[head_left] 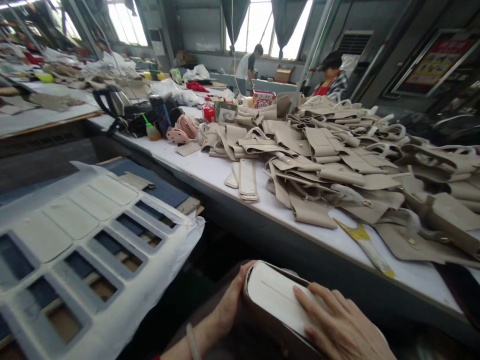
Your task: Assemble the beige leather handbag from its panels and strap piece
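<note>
On my lap is a brown bag body (pixel 258 312), turned so that its rounded-corner end faces up. A white oblong panel (pixel 277 295) with a short slit or line lies inside that end. My left hand (pixel 230 302) grips the near-left corner, its thumb along the rim. My right hand (pixel 337 320) lies over the panel with its fingers spread and fingertips pressing on the white surface. The lower part of the bag is hidden by my hands and the frame edge.
A white frame (pixel 75 245) with oblong openings and pale panels stands at left. On the table (pixel 202 172) lie many beige bag pieces (pixel 318 145), a stack of white strips (pixel 247 177), yellow-handled scissors or a similar tool (pixel 362 242), and a pink fan (pixel 183 129). Two people are farther back.
</note>
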Demonstrator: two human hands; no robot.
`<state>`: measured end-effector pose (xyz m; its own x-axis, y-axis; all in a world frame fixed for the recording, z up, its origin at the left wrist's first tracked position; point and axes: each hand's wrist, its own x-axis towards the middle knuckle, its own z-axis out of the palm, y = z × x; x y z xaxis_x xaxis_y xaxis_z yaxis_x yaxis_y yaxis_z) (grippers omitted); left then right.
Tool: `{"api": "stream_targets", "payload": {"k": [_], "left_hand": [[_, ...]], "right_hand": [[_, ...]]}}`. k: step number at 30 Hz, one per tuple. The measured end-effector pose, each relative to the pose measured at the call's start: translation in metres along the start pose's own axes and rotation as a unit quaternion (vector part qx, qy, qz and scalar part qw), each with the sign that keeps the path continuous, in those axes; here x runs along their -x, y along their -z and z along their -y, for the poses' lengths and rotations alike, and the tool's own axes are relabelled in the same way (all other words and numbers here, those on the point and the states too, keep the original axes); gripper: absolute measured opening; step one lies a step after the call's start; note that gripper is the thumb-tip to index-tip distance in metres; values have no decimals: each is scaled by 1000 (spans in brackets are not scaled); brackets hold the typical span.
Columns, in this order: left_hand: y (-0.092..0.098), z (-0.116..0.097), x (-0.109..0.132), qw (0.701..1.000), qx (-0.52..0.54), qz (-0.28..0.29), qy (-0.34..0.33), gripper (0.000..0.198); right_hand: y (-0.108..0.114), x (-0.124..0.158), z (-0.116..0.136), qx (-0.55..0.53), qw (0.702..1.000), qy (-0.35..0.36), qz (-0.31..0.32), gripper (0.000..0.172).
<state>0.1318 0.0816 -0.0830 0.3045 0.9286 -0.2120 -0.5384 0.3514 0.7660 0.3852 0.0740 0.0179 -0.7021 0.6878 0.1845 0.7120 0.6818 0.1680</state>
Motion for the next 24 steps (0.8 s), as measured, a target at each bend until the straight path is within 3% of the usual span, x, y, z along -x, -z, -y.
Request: {"api": "stream_targets", "payload": {"k": [11, 14, 19, 24], "left_hand": [[0, -2, -1, 1000, 4, 9, 3, 54], [0, -2, 0, 1000, 4, 16, 1, 53], [3, 5, 0, 1000, 2, -11, -4, 54], [9, 10, -2, 1000, 8, -12, -6, 51]], "right_hand": [[2, -13, 5, -14, 1000, -5, 28, 40], [7, -18, 7, -46, 998, -29, 25, 37], [8, -24, 15, -104, 994, -8, 23, 28], [2, -39, 25, -126, 992, -3, 0, 35]]}}
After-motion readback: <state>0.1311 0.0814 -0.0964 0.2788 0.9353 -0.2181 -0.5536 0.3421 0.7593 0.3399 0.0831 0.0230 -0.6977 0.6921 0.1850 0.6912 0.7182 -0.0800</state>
